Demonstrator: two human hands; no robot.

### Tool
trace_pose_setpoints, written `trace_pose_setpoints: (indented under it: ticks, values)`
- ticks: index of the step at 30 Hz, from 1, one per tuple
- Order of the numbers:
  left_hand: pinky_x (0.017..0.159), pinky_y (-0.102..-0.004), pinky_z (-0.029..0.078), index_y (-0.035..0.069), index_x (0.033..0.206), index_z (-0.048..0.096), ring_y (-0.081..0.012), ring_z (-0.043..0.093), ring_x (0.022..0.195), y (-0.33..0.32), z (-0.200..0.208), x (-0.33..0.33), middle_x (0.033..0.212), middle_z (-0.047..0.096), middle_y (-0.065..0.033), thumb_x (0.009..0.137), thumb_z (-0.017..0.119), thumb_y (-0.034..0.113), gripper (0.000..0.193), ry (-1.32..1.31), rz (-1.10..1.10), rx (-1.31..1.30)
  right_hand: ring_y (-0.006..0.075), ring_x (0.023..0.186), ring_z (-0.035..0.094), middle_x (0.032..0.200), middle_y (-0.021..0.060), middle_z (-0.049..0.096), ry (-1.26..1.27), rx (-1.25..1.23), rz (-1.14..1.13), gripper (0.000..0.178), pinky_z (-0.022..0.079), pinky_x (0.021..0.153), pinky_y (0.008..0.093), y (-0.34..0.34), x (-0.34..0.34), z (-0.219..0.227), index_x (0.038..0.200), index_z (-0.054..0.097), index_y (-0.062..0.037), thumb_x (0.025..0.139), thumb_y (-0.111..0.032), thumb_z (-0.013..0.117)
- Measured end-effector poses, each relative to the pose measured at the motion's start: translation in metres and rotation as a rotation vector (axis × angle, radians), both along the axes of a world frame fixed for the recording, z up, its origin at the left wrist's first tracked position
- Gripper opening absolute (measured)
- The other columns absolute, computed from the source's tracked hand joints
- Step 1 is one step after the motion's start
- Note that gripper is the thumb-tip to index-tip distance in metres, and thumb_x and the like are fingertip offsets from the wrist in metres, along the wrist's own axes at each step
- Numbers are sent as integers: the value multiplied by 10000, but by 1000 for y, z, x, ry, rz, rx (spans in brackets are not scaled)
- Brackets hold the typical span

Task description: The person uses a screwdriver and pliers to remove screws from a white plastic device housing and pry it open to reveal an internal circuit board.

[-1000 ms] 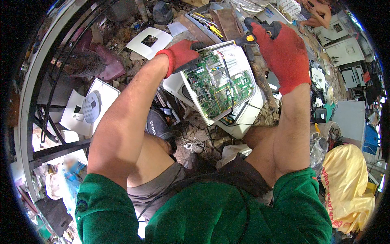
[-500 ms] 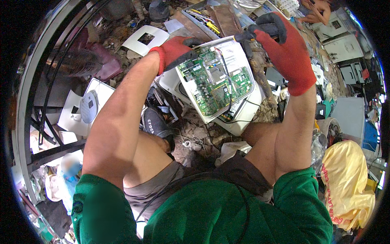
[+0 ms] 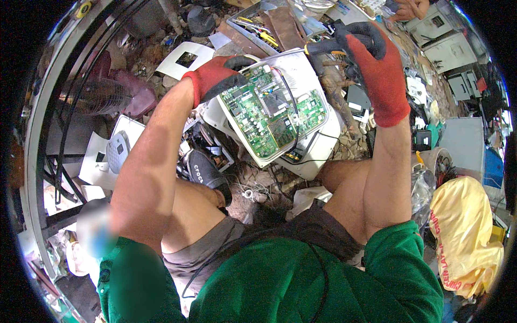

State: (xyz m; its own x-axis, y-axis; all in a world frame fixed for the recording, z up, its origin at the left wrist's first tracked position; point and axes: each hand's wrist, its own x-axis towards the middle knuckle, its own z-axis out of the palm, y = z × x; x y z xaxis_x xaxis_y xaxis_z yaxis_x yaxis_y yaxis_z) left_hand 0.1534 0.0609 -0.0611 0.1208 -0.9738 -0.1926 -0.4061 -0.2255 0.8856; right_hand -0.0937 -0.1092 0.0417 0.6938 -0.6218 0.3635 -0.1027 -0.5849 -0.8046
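Observation:
A white plastic casing [image 3: 302, 70] is tilted in front of me, with a green circuit board [image 3: 249, 121] exposed inside it. Dark cables cross the board. My left hand [image 3: 219, 78], in a red glove with dark palm, is closed around the casing's upper left edge. My right hand [image 3: 371, 62], gloved the same way, is wrapped round the dark handle of a screwdriver [image 3: 318, 49]. Its shaft points left along the casing's top edge; the glove hides part of the handle, and I cannot tell whether the tip touches the casing.
Another white housing [image 3: 318, 156] lies beneath the casing, close to my knees. Beyond is a tray [image 3: 237, 24] of hand tools. A white panel with a square hole [image 3: 200, 54] lies at far left, a yellow sack [image 3: 463, 231] at right. Another person's hand [image 3: 412, 9] shows at the far right.
The casing and my left hand have shifted a little left in the picture, and the whole view has moved slightly. The screwdriver remains at the casing's top edge.

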Motion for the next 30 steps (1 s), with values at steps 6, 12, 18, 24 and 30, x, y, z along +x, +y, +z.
trace_pose_setpoints:
  ticks: [6,12,18,24,30]
  values:
    - [969,-310,447,20,1281,572,-177,589,1060,-1,-7,6,1192,651,-96,804,635,152,499,-13,-31,-9,121,680,602,855,40,646,-308,506,-76,284,467,550,254,-45,3,-44,1126,623,-63,948,-283,595]
    - [942,-303,470,17,1245,598,-157,601,1023,0,-18,15,1159,668,-90,826,616,91,426,0,44,92,165,704,629,881,52,665,-333,1016,157,334,521,634,305,-69,7,-84,1106,648,-85,982,-357,497]
    - [925,-302,474,22,1239,603,-153,601,1019,4,-21,19,1145,669,-85,851,647,148,410,-13,94,141,168,771,659,967,60,677,-359,918,0,215,525,657,288,-49,17,-77,1135,621,-68,932,-131,586]
    - [960,-316,453,34,1272,583,-183,595,1072,6,2,6,1197,651,-107,852,663,209,462,-60,55,183,189,775,669,961,89,676,-379,914,-16,255,546,657,303,-54,18,-84,1134,558,-30,884,-23,605]
    - [1035,-358,418,-4,1334,513,-284,563,1199,12,-3,17,1316,577,-185,866,649,430,652,-487,100,138,197,928,626,1096,79,641,-292,824,-90,421,506,815,338,-60,24,-99,1262,508,-63,863,-42,641]
